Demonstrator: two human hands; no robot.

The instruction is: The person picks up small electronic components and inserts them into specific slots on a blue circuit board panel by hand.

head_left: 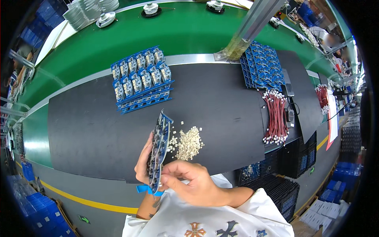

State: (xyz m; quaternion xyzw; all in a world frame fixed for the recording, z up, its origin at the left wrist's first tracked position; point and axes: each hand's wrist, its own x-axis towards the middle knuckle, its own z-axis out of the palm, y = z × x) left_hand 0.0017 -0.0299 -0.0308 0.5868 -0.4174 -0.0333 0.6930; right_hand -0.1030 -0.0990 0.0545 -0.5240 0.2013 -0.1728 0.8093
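My left hand (143, 161) grips a blue circuit board panel (160, 144), which stands on edge, tilted, above the near side of the black mat. A blue band (144, 189) is round my left wrist. My right hand (189, 177) is closed at the panel's lower end, thumb and forefinger pinched together against it. Whatever sits between those fingertips is too small to make out. Just beyond my hands a loose pile of small cream connectors (190, 143) lies on the mat, a few scattered around it.
Stacked board panels with pale parts (142, 77) lie at the mat's far left. More blue panels (262, 67) are stacked far right by a metal post (252, 27). Red wire bundles (275, 116) lie nearer. A green conveyor (189, 29) carries round white units. Black crates (276, 189) stand below right.
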